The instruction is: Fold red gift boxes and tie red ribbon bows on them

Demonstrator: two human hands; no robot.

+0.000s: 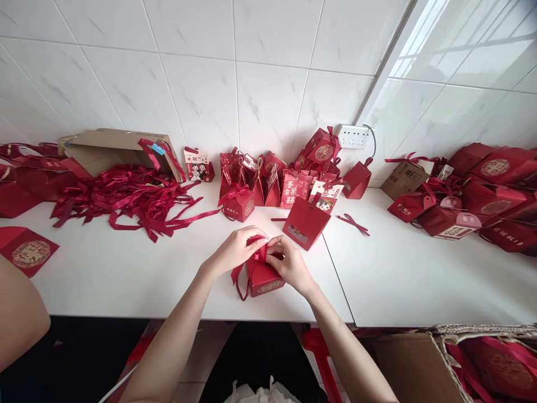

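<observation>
Fingers point(282, 245) bent inward at ribbon point(262, 254)

A white socket strip point(353, 136) with a grey cable point(374, 142) sits against the marbled tile wall point(201, 101).

A box point(263, 273) sits on the table point(168, 280) near its front edge. Behind it, before the wall point(197, 84), stands a row of boxes point(271, 193), a socket point(353, 136) above its right end. Leftward, heaped ribbons point(126, 196) lie before a carton point(121, 143); rightward, past a loose ribbon point(354, 224), lies a pile of boxes point(490, 190). Lower right, off the table, a second carton point(413, 364) holds more.
</observation>
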